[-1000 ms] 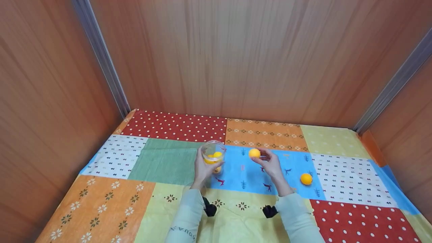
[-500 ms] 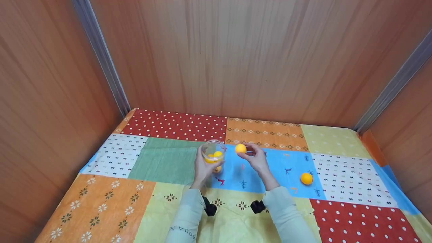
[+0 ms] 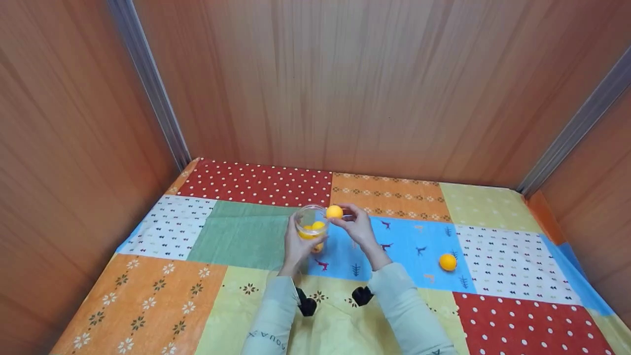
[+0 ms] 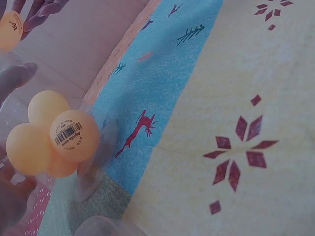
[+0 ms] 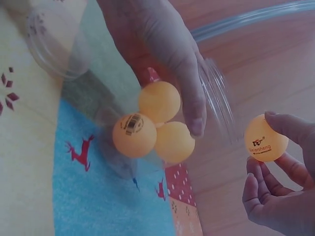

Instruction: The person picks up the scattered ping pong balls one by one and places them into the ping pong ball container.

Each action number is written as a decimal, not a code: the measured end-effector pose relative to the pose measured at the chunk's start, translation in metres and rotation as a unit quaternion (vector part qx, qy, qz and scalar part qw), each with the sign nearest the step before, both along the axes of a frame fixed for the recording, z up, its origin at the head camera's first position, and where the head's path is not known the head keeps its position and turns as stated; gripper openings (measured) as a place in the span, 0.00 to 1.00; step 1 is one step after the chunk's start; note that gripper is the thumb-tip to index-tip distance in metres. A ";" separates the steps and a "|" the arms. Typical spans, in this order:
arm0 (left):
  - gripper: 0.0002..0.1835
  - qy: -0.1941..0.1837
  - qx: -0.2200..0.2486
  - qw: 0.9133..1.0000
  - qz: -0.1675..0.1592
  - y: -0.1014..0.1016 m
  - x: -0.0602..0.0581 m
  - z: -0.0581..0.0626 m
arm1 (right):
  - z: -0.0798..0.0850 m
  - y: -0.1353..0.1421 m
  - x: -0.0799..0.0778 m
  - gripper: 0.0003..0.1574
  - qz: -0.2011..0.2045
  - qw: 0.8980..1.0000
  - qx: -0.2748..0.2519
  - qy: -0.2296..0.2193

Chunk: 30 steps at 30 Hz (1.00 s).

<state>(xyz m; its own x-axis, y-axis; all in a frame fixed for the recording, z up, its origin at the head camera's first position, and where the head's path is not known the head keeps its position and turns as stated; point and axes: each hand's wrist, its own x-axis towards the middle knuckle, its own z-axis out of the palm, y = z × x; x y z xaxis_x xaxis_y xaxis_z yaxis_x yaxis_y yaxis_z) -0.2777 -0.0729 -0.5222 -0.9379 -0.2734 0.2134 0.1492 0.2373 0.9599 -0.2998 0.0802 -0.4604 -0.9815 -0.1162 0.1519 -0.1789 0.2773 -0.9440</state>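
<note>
My left hand (image 3: 296, 249) grips a clear jar (image 3: 310, 215), its thumb across the near side. Several yellow-orange table tennis balls (image 5: 135, 135) lie inside the jar, and its ridged rim (image 5: 216, 98) shows in the right wrist view. Between thumb and fingertips my right hand (image 3: 360, 230) pinches another table tennis ball (image 5: 266, 138), printed with dark lettering. That ball is at the right side of the jar's mouth, just outside it. One loose table tennis ball (image 3: 447, 262) rests on the blue cloth patch to the right.
A clear round lid (image 5: 58, 42) lies on the cloth by the left forearm. The patchwork cloth (image 3: 236, 231) covers the table. Wood-grain panels (image 3: 315, 88) enclose the back and both sides, with metal posts (image 3: 153, 88) in the corners.
My right hand has carried its table tennis ball leftward and slightly up, to the jar's rim. The left hand and jar have stayed in place, as has the loose ball.
</note>
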 end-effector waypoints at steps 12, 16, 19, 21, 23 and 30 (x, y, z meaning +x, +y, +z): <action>0.44 -0.015 0.009 1.000 0.001 0.000 -0.001 0.001 | 0.014 -0.022 -0.007 0.25 0.010 0.999 0.027 -0.019; 0.44 -0.009 0.006 1.000 0.002 0.001 -0.001 0.000 | 0.014 -0.025 -0.008 0.24 0.015 0.999 0.036 -0.018; 0.45 -0.004 0.005 1.000 0.003 0.001 -0.001 -0.001 | 0.014 -0.025 -0.008 0.25 0.018 0.999 0.040 -0.014; 0.45 -0.001 0.005 1.000 0.004 0.001 -0.001 -0.001 | 0.014 -0.025 -0.008 0.25 0.018 0.999 0.041 -0.013; 0.46 -0.001 0.004 1.000 0.004 0.001 -0.001 -0.001 | 0.014 -0.023 -0.008 0.25 0.016 0.999 0.039 -0.013; 0.45 0.013 0.016 1.000 -0.005 0.000 -0.002 -0.003 | 0.011 -0.014 -0.009 0.23 0.013 0.999 0.041 0.018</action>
